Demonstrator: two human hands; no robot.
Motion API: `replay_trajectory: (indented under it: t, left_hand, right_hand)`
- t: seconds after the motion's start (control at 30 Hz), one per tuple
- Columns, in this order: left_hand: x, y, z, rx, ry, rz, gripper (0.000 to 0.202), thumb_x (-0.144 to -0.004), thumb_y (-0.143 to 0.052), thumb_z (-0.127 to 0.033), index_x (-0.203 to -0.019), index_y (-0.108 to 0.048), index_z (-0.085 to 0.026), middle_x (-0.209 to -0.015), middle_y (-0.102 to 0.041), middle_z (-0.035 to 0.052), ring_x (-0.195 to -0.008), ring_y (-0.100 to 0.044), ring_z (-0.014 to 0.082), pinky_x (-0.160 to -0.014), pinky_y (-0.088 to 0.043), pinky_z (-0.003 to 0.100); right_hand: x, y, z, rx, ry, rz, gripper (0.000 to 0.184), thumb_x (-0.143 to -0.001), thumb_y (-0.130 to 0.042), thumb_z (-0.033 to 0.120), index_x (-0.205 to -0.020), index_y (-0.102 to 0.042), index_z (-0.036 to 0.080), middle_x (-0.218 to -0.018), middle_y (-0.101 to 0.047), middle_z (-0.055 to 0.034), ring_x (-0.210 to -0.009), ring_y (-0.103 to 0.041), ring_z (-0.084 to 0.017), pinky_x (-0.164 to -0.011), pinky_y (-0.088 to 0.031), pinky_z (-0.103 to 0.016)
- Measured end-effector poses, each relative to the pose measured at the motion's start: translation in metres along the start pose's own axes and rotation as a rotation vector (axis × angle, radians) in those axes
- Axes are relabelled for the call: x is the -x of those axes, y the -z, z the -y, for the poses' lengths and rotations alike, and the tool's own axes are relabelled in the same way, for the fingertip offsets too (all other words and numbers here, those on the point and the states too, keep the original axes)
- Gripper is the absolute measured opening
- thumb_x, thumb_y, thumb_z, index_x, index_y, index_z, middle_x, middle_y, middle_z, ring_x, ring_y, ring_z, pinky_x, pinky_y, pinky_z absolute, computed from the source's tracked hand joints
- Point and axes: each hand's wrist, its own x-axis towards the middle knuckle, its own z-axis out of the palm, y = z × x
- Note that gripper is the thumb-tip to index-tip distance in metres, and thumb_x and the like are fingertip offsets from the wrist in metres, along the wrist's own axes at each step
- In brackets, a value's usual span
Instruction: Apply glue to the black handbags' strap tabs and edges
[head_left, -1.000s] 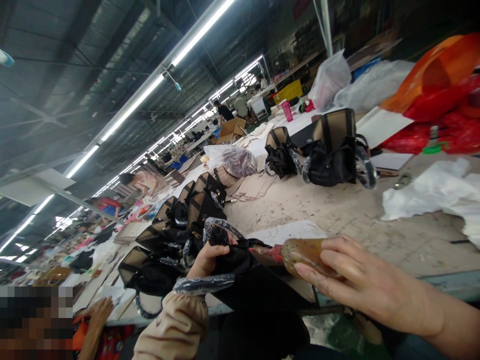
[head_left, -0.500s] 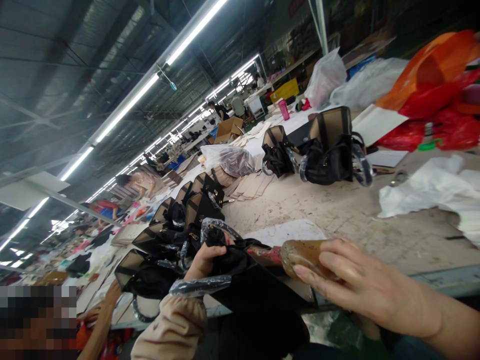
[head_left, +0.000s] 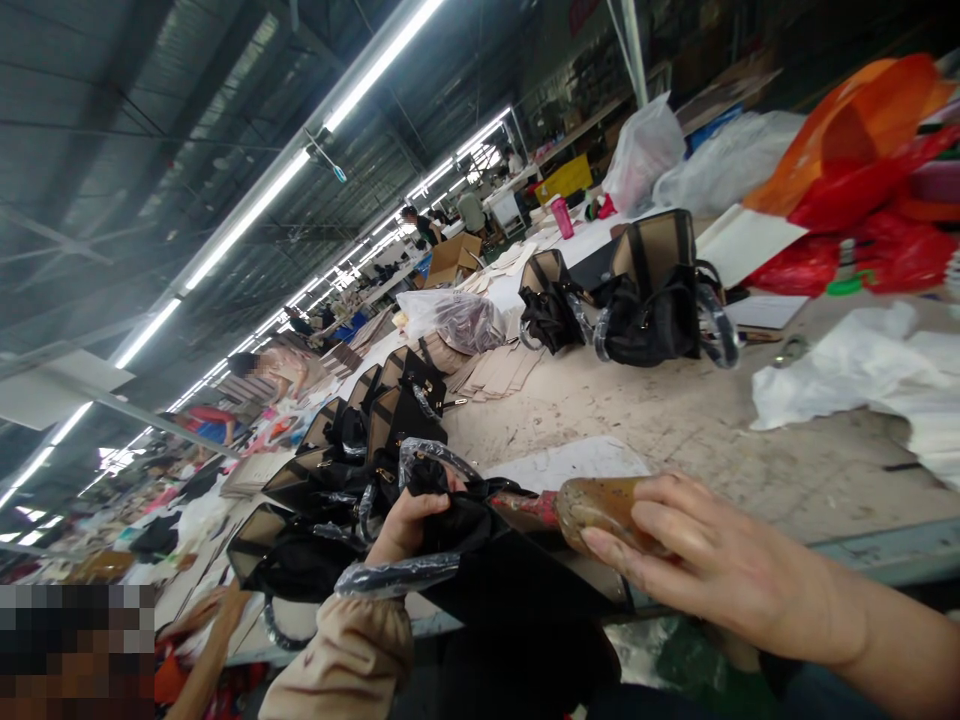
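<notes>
A black and tan handbag (head_left: 517, 580) lies tilted at the table's front edge, its handles wrapped in clear plastic. My left hand (head_left: 416, 515) is closed on the bag's black fabric near the opening, and one wrapped handle crosses my wrist. In my right hand (head_left: 705, 545) is a brownish glue bottle (head_left: 604, 510), held on its side with fingers around its base. Its red, crusted neck points left into the bag's opening. The tip of the neck is hidden by the black fabric.
Several similar black and tan bags (head_left: 405, 415) crowd the table on the left. More bags (head_left: 649, 290) stand farther back, near a pink bottle (head_left: 561, 216). White cloth (head_left: 840, 370) and red plastic bags (head_left: 885, 250) lie at right. A co-worker's arm (head_left: 214, 640) reaches in at lower left.
The view has shifted very slightly. Both hands keep their hold, and the bottle stays at the bag's opening. The co-worker's arm at lower left has moved a little.
</notes>
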Motion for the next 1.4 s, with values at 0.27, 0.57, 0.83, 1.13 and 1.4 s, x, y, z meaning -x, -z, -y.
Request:
replay_trajectory:
  t: [0.27,0.57,0.83,1.13,1.4]
  left_hand:
    - [0.001,0.006,0.002,-0.049,0.003,-0.032,0.026,-0.054,-0.079,-0.031,-0.072,-0.065,-0.018,-0.069,-0.061,0.0029,-0.064,-0.054,0.0173,-0.06,-0.045,0.03]
    - [-0.001,0.006,0.005,0.003,-0.016,0.009,0.025,-0.056,-0.077,-0.025,-0.076,-0.065,-0.016,-0.073,-0.066,0.0024,-0.065,-0.057,0.0172,-0.06,-0.046,0.027]
    - [-0.001,0.003,0.002,-0.013,-0.009,0.008,0.027,-0.056,-0.078,-0.025,-0.076,-0.064,-0.015,-0.071,-0.064,0.0024,-0.065,-0.058,0.0155,-0.061,-0.047,0.025]
    - [-0.004,-0.002,0.003,-0.048,-0.002,0.01,0.024,-0.056,-0.075,-0.025,-0.076,-0.065,-0.015,-0.076,-0.067,0.0051,-0.069,-0.06,0.0189,-0.065,-0.047,0.029]
    - [-0.003,-0.003,0.001,-0.007,0.019,0.014,0.026,-0.056,-0.08,-0.025,-0.077,-0.066,-0.015,-0.073,-0.065,0.0032,-0.064,-0.057,0.016,-0.059,-0.046,0.026]
  right_hand:
    - [-0.003,0.002,-0.004,-0.015,-0.014,0.011,0.035,-0.096,-0.037,0.004,-0.121,-0.06,0.011,-0.085,-0.056,-0.0092,-0.086,-0.053,-0.024,-0.076,-0.046,-0.041]
    - [-0.001,0.002,0.004,-0.057,-0.029,0.005,0.036,-0.096,-0.036,0.004,-0.123,-0.06,0.011,-0.085,-0.053,-0.0108,-0.087,-0.05,-0.026,-0.073,-0.043,-0.041]
    - [0.004,0.005,0.0,-0.069,-0.065,0.017,0.036,-0.096,-0.036,0.003,-0.123,-0.059,0.01,-0.085,-0.051,-0.0102,-0.083,-0.047,-0.024,-0.074,-0.042,-0.041]
    - [0.007,0.003,0.005,-0.081,-0.064,0.036,0.04,-0.098,-0.032,0.007,-0.129,-0.056,0.013,-0.088,-0.051,-0.0105,-0.086,-0.048,-0.025,-0.078,-0.042,-0.044]
    - [0.006,0.013,0.0,-0.036,-0.085,0.057,0.04,-0.094,-0.038,0.0,-0.128,-0.056,0.011,-0.088,-0.052,-0.0106,-0.085,-0.049,-0.024,-0.077,-0.043,-0.04]
